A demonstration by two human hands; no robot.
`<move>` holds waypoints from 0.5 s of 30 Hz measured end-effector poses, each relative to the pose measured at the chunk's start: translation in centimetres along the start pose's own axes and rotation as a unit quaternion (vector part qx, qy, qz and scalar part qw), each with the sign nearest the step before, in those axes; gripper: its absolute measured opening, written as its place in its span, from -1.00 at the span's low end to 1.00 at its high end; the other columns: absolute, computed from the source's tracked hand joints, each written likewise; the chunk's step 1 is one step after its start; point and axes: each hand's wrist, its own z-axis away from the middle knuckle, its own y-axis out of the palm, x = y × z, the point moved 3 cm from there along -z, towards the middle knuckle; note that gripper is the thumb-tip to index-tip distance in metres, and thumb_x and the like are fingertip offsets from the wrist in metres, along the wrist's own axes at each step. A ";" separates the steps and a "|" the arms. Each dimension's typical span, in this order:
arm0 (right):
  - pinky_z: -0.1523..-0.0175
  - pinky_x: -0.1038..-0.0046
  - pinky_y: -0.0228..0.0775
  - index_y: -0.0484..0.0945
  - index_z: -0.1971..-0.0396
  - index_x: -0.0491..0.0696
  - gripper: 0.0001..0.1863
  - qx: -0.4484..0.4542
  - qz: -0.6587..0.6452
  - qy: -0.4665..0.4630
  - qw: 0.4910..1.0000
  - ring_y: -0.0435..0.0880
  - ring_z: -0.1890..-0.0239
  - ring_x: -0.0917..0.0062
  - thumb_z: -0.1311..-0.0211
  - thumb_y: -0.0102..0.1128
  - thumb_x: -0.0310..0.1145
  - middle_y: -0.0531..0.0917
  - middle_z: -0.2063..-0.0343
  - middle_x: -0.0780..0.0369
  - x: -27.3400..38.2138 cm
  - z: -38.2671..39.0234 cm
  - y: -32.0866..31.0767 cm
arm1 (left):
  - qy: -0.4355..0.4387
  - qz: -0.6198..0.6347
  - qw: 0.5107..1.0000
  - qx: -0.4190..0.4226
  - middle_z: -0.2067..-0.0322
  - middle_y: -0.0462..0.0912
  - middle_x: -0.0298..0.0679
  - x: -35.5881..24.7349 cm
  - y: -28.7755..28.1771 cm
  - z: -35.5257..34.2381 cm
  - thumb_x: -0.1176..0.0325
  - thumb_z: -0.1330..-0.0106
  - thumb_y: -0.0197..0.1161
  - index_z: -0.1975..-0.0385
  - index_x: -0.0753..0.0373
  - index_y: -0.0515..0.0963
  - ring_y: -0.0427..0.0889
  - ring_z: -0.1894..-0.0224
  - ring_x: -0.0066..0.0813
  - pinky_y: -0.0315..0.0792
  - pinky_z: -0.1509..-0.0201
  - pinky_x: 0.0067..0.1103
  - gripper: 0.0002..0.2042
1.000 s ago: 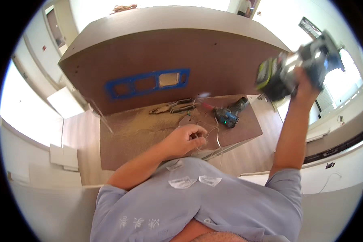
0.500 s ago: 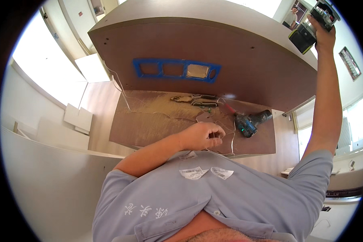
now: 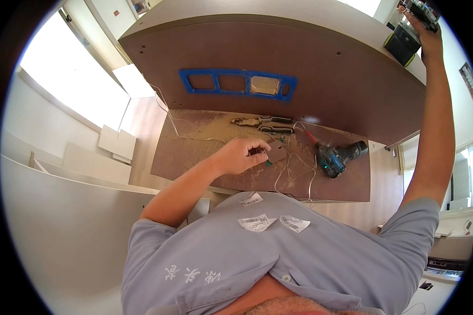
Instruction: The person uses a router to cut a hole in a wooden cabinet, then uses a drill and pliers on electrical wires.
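My right hand (image 3: 430, 43), at the far upper right, is wrapped round a black cordless power tool (image 3: 404, 44) with a blocky battery, above the top of the upright brown cabinet panel (image 3: 320, 84). The tool's working end is partly cut off by the view's rim. My left hand (image 3: 243, 156) hovers over the lower brown board (image 3: 194, 165), its fingers curled in a pinch; what they hold is hidden. A small green piece (image 3: 268, 163) shows at its fingertips, beside a small brown square offcut (image 3: 277, 151). Thin white cable (image 3: 313, 181) loops to the right.
Pliers (image 3: 276, 124) lie in sawdust along the panel's foot. A cordless driver (image 3: 333, 160) with a red shaft rests to their right. A blue template frame (image 3: 215, 81) with square openings sits against the panel. Pale boards (image 3: 115, 142) lean at the left.
My left hand has moved left and away from my body, across the board. My right hand with the power tool has shifted farther over the cabinet's top. The view has shifted slightly.
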 end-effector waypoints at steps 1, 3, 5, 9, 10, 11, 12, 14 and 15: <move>-0.25 0.40 0.45 0.66 -0.10 -0.12 -0.39 -0.037 0.030 0.034 0.998 0.69 -0.05 0.50 -0.17 0.60 -0.05 0.76 0.03 0.23 -0.1 0.4 -0.3 | 0.013 -0.002 1.000 0.000 0.13 0.77 -0.24 0.2 0.2 -0.2 0.25 -0.47 0.36 -0.14 0.20 0.64 0.70 0.12 -0.47 0.58 -0.02 -0.48 -0.68; -0.29 0.40 0.41 0.62 -0.15 -0.15 -0.34 -0.052 0.090 0.051 0.993 0.66 -0.10 0.48 -0.19 0.59 -0.03 0.73 -0.04 0.20 0.6 1.8 -1.1 | 0.040 -0.008 0.999 0.003 0.13 0.77 -0.22 0.1 0.7 -1.0 0.25 -0.47 0.36 -0.14 0.20 0.64 0.70 0.12 -0.45 0.57 -0.03 -0.47 -0.68; -0.41 0.36 0.35 0.53 -0.27 -0.25 -0.20 -0.123 0.130 0.008 0.984 0.62 -0.24 0.38 -0.20 0.56 0.00 0.67 -0.18 0.09 -0.2 4.3 -2.9 | 0.042 -0.024 0.999 0.021 0.14 0.77 -0.19 -0.5 0.8 -1.3 0.24 -0.48 0.34 -0.13 0.20 0.65 0.71 0.12 -0.41 0.57 -0.03 -0.45 -0.69; -0.25 0.44 0.54 0.58 -0.23 -0.18 -0.53 -0.247 0.133 0.045 0.959 0.69 -0.14 0.46 -0.38 0.39 -0.38 0.70 -0.13 0.12 5.6 21.9 -0.3 | 0.020 -0.047 0.999 -0.008 0.14 0.78 -0.17 0.2 0.4 0.5 0.23 -0.48 0.32 -0.10 0.19 0.66 0.73 0.11 -0.38 0.57 -0.04 -0.44 -0.71; -0.20 0.43 0.57 0.64 -0.14 -0.16 -0.64 -0.205 0.095 0.016 0.974 0.72 -0.05 0.50 -0.39 0.36 -0.43 0.73 -0.05 0.16 5.0 26.1 0.2 | 0.019 -0.049 0.999 -0.014 0.14 0.79 -0.17 0.8 0.4 0.7 0.23 -0.47 0.33 -0.07 0.19 0.68 0.74 0.11 -0.36 0.57 -0.03 -0.44 -0.72; -0.16 0.39 0.59 0.68 -0.07 -0.12 -0.72 -0.150 0.128 0.015 0.980 0.73 -0.01 0.50 -0.40 0.32 -0.45 0.74 -0.02 0.17 2.7 30.5 -0.5 | 0.020 -0.051 0.998 -0.015 0.15 0.79 -0.16 1.5 0.6 0.7 0.22 -0.47 0.33 -0.04 0.19 0.69 0.74 0.11 -0.34 0.58 -0.03 -0.43 -0.73; -0.12 0.35 0.60 0.69 -0.03 -0.08 -0.72 -0.048 0.279 0.053 0.958 0.75 0.04 0.42 -0.34 0.32 -0.49 0.74 0.01 0.15 1.8 34.0 -0.1 | 0.014 -0.053 0.998 -0.021 0.15 0.79 -0.16 2.4 0.7 0.9 0.22 -0.46 0.34 -0.01 0.19 0.71 0.75 0.11 -0.32 0.59 -0.02 -0.42 -0.75; -0.27 0.20 0.51 0.67 -0.05 -0.06 -0.56 0.104 0.316 0.081 0.940 0.68 -0.14 0.20 -0.10 0.35 -0.57 0.69 -0.07 0.09 -0.2 39.1 1.5 | 0.056 -0.093 0.994 -0.013 0.17 0.80 -0.16 4.6 1.0 1.0 0.23 -0.43 0.35 0.06 0.17 0.74 0.76 0.12 -0.26 0.60 0.00 -0.40 -0.78; -0.35 0.16 0.45 0.66 -0.06 -0.06 -0.50 0.161 0.315 0.050 0.934 0.62 -0.24 0.15 -0.02 0.33 -0.60 0.67 -0.12 0.09 0.3 40.2 3.0 | 0.075 -0.113 0.991 -0.011 0.18 0.80 -0.15 5.4 1.2 1.2 0.24 -0.42 0.36 0.09 0.17 0.76 0.77 0.13 -0.22 0.61 0.01 -0.39 -0.80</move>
